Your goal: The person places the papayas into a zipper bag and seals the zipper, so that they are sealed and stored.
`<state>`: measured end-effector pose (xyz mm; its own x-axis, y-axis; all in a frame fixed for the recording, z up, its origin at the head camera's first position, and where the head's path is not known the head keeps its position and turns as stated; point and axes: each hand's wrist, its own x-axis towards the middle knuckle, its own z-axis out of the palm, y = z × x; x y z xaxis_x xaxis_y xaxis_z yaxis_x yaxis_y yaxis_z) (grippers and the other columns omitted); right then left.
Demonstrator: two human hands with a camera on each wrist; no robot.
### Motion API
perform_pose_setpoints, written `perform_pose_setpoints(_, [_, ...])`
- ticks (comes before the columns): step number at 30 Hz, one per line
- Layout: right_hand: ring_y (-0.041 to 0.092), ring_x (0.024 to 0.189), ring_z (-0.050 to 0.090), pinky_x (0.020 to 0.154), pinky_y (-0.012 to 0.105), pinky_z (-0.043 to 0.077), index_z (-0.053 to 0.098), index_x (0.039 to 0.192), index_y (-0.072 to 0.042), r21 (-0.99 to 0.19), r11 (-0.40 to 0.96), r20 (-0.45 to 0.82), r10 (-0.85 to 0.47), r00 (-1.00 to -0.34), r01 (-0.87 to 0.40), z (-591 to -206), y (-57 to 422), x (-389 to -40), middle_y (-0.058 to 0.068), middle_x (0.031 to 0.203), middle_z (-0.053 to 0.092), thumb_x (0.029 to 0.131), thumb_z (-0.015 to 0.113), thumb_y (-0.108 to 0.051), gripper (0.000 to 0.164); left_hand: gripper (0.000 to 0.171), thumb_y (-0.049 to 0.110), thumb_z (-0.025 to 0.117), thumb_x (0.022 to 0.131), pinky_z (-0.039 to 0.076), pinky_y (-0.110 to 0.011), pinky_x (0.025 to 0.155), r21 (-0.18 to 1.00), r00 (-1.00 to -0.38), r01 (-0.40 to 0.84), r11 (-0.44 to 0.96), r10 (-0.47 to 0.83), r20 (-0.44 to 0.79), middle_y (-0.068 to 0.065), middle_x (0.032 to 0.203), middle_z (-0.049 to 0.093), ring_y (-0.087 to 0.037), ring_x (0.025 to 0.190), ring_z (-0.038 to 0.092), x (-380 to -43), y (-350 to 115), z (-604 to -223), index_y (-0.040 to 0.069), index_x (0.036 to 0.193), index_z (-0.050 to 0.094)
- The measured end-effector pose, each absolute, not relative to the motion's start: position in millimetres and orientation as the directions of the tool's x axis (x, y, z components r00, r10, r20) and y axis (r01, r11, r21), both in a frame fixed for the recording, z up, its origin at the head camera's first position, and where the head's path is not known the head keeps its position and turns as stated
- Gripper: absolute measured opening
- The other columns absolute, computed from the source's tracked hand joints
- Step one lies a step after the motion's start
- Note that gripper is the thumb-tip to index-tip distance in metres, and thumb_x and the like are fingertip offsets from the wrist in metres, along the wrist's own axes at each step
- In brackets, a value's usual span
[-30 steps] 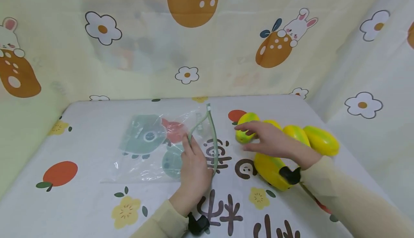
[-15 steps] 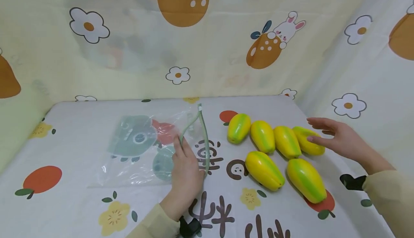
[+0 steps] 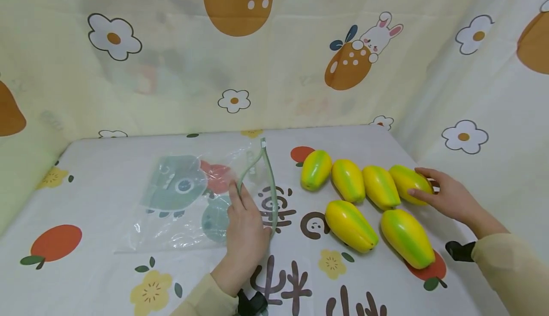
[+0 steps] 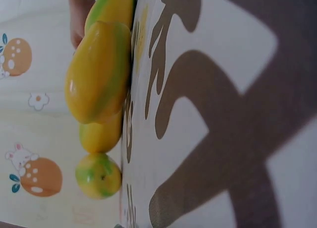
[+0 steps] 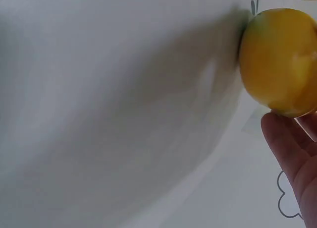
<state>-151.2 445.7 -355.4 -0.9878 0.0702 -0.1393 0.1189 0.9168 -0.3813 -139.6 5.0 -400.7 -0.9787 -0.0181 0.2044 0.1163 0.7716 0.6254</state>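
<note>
A clear zip bag printed with teal and pink cartoon creatures lies flat left of centre in the head view. Its green-edged mouth gapes toward the right. My left hand rests on the bag, straight fingertips at the green edge and thumb near the mouth's lower end. At the far right of a back row, my right hand holds the end of a yellow-green papaya between thumb and fingers. In the right wrist view, a fingertip touches that papaya's underside.
Three more papayas continue the back row leftward, including the leftmost papaya. Two others, a left papaya and a right papaya, lie in front. A patterned cloth covers the table, with a printed curtain behind.
My right hand has swung from over the papayas out to the right, then in onto the rightmost papaya, which has shifted slightly. My left hand stays on the bag.
</note>
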Motion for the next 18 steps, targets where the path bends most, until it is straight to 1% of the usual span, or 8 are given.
perform_pose_setpoints(6, [0.061, 0.124, 0.041, 0.096, 0.069, 0.05, 0.024, 0.154, 0.01, -0.392, 0.906, -0.173, 0.096, -0.98, 0.157, -358.4, 450.8, -151.9, 0.041, 0.15, 0.032, 0.099, 0.06, -0.052, 0.091, 0.11, 0.002, 0.091, 0.067, 0.06, -0.05, 0.072, 0.623, -0.976, 0.124, 0.773, -0.018, 0.217, -0.029, 0.163, 0.018, -0.047, 0.114, 0.053, -139.4, 5.3, -402.4, -0.012, 0.153, 0.023])
perform_pose_setpoints(10, [0.06, 0.123, 0.041, 0.093, 0.067, 0.052, 0.024, 0.155, 0.009, -0.39, 0.905, -0.175, 0.11, -0.978, 0.171, -357.5, 453.0, -151.4, 0.041, 0.149, 0.033, 0.099, 0.058, -0.054, 0.092, 0.111, 0.003, 0.092, 0.067, 0.06, -0.05, 0.074, 0.621, -0.975, 0.127, 0.773, -0.019, 0.224, -0.029, 0.163, 0.019, -0.047, 0.115, 0.053, -139.5, 5.1, -403.7, -0.013, 0.153, 0.024])
perform_pose_setpoints(14, [0.059, 0.119, 0.045, 0.088, 0.063, 0.056, 0.026, 0.154, 0.01, -0.387, 0.909, -0.127, 0.116, -0.985, 0.156, -349.3, 455.6, -149.4, 0.041, 0.145, 0.037, 0.1, 0.057, -0.052, 0.088, 0.11, 0.002, 0.091, 0.066, 0.06, -0.051, 0.077, 0.623, -0.974, 0.13, 0.772, -0.019, 0.226, -0.03, 0.163, 0.019, -0.048, 0.117, 0.052, -139.4, 5.2, -404.2, -0.013, 0.152, 0.025])
perform_pose_setpoints(18, [0.059, 0.116, 0.048, 0.084, 0.062, 0.057, 0.028, 0.154, 0.01, -0.381, 0.918, -0.037, 0.098, -0.994, 0.105, -330.3, 451.5, -150.6, 0.04, 0.142, 0.042, 0.101, 0.059, -0.044, 0.081, 0.11, 0.001, 0.091, 0.067, 0.06, -0.051, 0.077, 0.625, -0.976, 0.126, 0.77, -0.017, 0.219, -0.029, 0.164, 0.018, -0.048, 0.119, 0.052, -140.2, 5.3, -402.9, -0.012, 0.153, 0.024])
